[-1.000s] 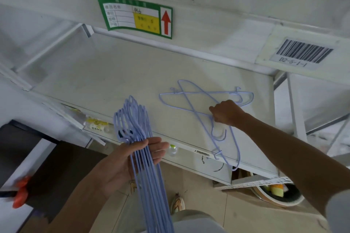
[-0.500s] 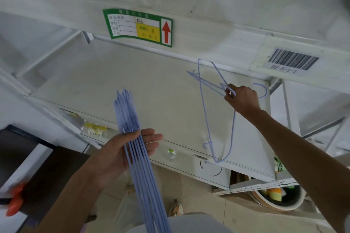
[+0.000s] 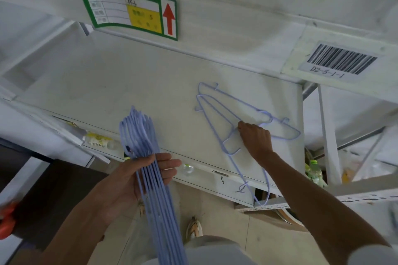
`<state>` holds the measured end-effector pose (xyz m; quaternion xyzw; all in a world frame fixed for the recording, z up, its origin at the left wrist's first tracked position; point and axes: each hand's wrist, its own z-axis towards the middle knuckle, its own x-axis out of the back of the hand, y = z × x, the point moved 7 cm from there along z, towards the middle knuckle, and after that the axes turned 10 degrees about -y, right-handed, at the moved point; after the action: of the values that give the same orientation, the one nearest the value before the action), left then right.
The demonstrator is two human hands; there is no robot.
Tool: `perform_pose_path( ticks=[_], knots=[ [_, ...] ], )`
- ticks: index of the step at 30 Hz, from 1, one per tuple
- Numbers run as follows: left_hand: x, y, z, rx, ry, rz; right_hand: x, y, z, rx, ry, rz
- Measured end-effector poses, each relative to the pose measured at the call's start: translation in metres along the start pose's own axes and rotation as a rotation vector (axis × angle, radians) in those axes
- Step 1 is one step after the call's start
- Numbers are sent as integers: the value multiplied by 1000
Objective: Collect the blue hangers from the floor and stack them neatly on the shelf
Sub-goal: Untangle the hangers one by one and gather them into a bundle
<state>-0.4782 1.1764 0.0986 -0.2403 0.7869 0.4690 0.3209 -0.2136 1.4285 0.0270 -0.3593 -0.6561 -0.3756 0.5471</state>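
On the white shelf (image 3: 133,84) my right hand (image 3: 255,139) pinches two loose blue hangers (image 3: 226,112) lying crossed, while my left hand (image 3: 137,180) grips a tight bundle of hangers (image 3: 148,157); I judge squaring them up comes next

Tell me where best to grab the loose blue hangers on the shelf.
Judging by pose, grip the loose hangers where their wires cross near the hooks, beside the right hand, coming from the shelf's open front edge, since one hanger's end overhangs there.
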Motion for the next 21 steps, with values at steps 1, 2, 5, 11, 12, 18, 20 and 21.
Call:
perform_pose_path(
  ticks=[1, 2, 5, 11, 12, 18, 20, 21],
  knots=[
    [3, -1, 0, 4, 20, 6, -1, 1, 0, -17, 5, 31],
    [5, -2, 1, 6, 30, 10, 0, 2, -2, -38, 9, 83],
    [4, -5, 5, 19, 33, 0, 10, 19, -15, -209, 102, 322],
    [-1, -8, 11, 55, 12, 32, -22, 39, -42, -343, -16, 436],
    [-2, -7, 12, 64, -7, 30, -19, 37, -43, -318, 25, 466],
    [-3, -8, 13, 88, -41, -32, 17, 10, -71, -268, 272, 620],
    [-6, -8, 12, 74, -35, -33, 28, -2, -82, -219, 304, 702],
    [-7, -7, 12, 64, -36, -28, 32, -8, -87, -196, 321, 731]
  ],
)
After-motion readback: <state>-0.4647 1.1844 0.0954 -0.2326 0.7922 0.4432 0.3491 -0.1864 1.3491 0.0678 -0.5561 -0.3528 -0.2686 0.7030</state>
